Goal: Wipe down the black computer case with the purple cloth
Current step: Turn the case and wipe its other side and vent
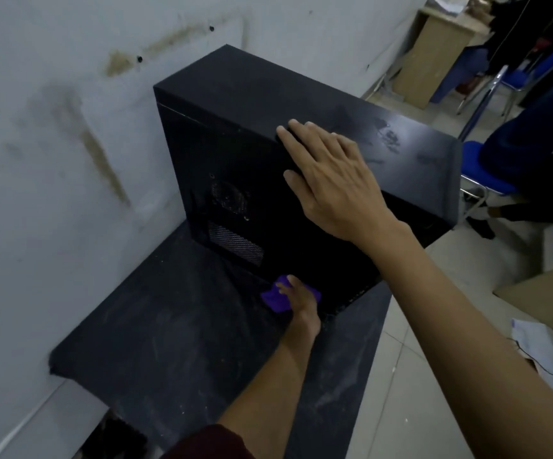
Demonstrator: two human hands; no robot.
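The black computer case (235, 154) stands upright on a dusty black table (156, 332) against the wall. My right hand (331, 180) lies flat on the case's top near edge, fingers straight. My left hand (298, 299) holds the purple cloth (273, 298) low against the bottom of the case's near side panel, just above the tabletop. The side panel shows a round fan grille and a mesh vent. Part of the cloth is hidden under my fingers.
A stained white wall (53, 160) runs along the left. To the right on the tiled floor are blue chairs (487, 180), a seated person's legs, a wooden cabinet (434, 54) and a cardboard box (550, 293) with papers nearby.
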